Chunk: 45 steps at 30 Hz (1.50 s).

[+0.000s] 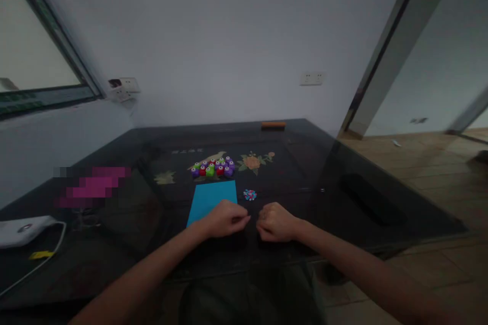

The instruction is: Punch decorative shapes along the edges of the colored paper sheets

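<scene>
Blue paper sheet (212,199) is pinned at its near edge by the left hand (224,219), fingers curled; right hand (276,222) is loosely fisted beside it, nothing visibly held. Small craft punches (213,166) are clustered behind.

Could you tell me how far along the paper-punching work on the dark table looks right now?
A small pile of coloured cut-outs already lies beside the blue sheet. The left hand rests on that sheet's near corner; the right hand is curled beside it. The cluster of punches sits untouched beyond.

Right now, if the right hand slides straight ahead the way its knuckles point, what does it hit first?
Probably the left hand: the right hand is fisted and points at it across a small gap. Depth unclear.
</scene>
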{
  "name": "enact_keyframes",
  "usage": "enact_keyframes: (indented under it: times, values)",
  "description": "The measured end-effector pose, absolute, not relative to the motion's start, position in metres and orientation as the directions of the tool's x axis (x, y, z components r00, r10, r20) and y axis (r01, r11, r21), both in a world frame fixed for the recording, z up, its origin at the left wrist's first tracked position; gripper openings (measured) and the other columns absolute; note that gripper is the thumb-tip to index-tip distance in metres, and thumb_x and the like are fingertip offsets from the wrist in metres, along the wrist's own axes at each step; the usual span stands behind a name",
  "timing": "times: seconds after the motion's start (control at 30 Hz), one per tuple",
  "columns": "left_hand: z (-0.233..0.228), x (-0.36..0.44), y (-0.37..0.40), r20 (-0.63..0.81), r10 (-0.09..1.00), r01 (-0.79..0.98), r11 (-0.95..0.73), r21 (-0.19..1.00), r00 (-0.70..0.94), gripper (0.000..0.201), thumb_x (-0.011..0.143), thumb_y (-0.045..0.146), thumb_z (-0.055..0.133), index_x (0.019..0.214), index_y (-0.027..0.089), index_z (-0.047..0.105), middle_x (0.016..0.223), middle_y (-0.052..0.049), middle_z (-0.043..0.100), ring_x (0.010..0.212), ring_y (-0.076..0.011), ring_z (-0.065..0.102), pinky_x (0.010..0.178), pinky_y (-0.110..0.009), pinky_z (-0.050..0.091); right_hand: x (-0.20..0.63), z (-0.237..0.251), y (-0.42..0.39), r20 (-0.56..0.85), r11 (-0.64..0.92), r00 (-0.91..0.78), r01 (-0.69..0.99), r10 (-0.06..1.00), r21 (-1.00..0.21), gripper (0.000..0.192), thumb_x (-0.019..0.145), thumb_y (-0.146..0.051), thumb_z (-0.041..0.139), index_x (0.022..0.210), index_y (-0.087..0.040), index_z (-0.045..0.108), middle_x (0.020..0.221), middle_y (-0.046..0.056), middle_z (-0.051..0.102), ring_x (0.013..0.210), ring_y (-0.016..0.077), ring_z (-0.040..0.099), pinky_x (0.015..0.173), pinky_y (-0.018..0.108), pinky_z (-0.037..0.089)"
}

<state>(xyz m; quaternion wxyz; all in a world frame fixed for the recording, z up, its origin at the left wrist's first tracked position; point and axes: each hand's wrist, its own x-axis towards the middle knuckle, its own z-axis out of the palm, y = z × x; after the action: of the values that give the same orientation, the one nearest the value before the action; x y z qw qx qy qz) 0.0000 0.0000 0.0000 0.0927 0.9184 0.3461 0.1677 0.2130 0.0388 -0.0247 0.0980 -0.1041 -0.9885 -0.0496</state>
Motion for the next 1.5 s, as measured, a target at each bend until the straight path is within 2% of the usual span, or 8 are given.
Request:
enact_keyframes:
  times: [0.13,0.3,0.47,0.67,0.87,1.03,1.2,1.5]
  values:
    - [0.017,-0.02,0.021,0.241,0.819,0.736,-0.573,0.361,0.52,0.032,0.089,0.032,0.042,0.062,0.016,0.052,0.053,0.003,0.046,0.051,-0.0086,0.038,0.052,-0.023,0.024,0.201,-0.002,0.041,0.199,0.929,-0.912,0.369,0.359,0.013,0.028,0.084,-0.023,0.044,0.065,-0.017,0.063,0.062,0.004,0.065,0.059,0.0125,0.055,0.058,0.026,0.029]
    - [0.011,-0.053,0.059,0.272,0.928,0.767,-0.364,0.528,0.253,0.024,0.087,0.034,0.044,0.081,0.016,0.06,0.068,0.001,0.058,0.062,-0.0126,0.052,0.057,-0.022,0.034,0.162,0.032,0.059,0.124,0.671,-0.661,0.737,0.74,-0.076,0.032,0.089,-0.033,0.042,0.076,-0.019,0.068,0.077,0.008,0.069,0.07,0.0172,0.063,0.061,0.025,0.035]
    - [-0.015,-0.082,0.076,0.321,0.944,0.802,-0.251,0.542,0.078,0.021,0.085,0.028,0.044,0.082,0.016,0.061,0.077,-0.003,0.063,0.069,-0.0155,0.057,0.066,-0.026,0.042,0.124,0.041,0.086,0.079,0.483,-0.477,0.852,0.875,-0.2,0.022,0.084,-0.036,0.051,0.089,-0.022,0.067,0.092,0.007,0.069,0.086,0.0236,0.064,0.068,0.03,0.043]
    - [-0.018,-0.1,0.068,0.273,0.944,0.859,-0.292,0.421,0.187,0.017,0.08,0.022,0.051,0.092,0.017,0.062,0.094,-0.007,0.065,0.088,-0.0201,0.06,0.081,-0.031,0.045,0.113,0.009,0.097,0.214,0.546,-0.507,0.811,0.835,-0.211,0.024,0.087,-0.027,0.048,0.103,-0.017,0.064,0.106,0.011,0.064,0.105,0.0229,0.056,0.083,0.032,0.043]
    - [-0.023,-0.098,0.067,0.208,0.968,0.935,-0.199,0.294,0.141,0.034,0.081,0.029,0.054,0.113,0.019,0.058,0.117,-0.011,0.057,0.11,-0.0248,0.051,0.095,-0.039,0.04,0.116,-0.013,0.102,0.152,0.619,-0.6,0.76,0.786,-0.201,0.038,0.087,-0.039,0.051,0.116,-0.015,0.058,0.118,0.013,0.056,0.114,0.0262,0.046,0.09,0.037,0.04]
    - [-0.023,-0.096,0.063,0.129,0.983,0.957,-0.161,0.243,0.133,0.05,0.083,0.047,0.051,0.125,0.02,0.052,0.125,-0.013,0.051,0.115,-0.0278,0.047,0.096,-0.041,0.038,0.113,-0.019,0.099,0.181,0.651,-0.626,0.735,0.759,-0.188,0.05,0.085,-0.049,0.05,0.121,-0.015,0.054,0.124,0.016,0.051,0.116,0.0309,0.042,0.089,0.042,0.039]
    - [-0.024,-0.096,0.06,0.055,0.987,0.967,-0.157,0.201,0.149,0.065,0.076,0.055,0.057,0.13,0.021,0.047,0.126,-0.013,0.049,0.117,-0.0319,0.044,0.095,-0.044,0.037,0.111,-0.02,0.098,0.168,0.655,-0.633,0.734,0.756,-0.182,0.049,0.084,-0.048,0.053,0.121,-0.017,0.054,0.126,0.016,0.049,0.116,0.0306,0.041,0.089,0.042,0.038]
    - [-0.021,-0.094,0.059,0.053,0.983,0.974,-0.179,0.138,0.173,0.059,0.077,0.053,0.056,0.126,0.021,0.053,0.123,-0.013,0.051,0.113,-0.0316,0.047,0.091,-0.042,0.039,0.11,-0.021,0.101,0.19,0.647,-0.619,0.736,0.762,-0.2,0.046,0.082,-0.048,0.056,0.116,-0.016,0.056,0.118,0.014,0.054,0.112,0.0292,0.045,0.085,0.041,0.041]
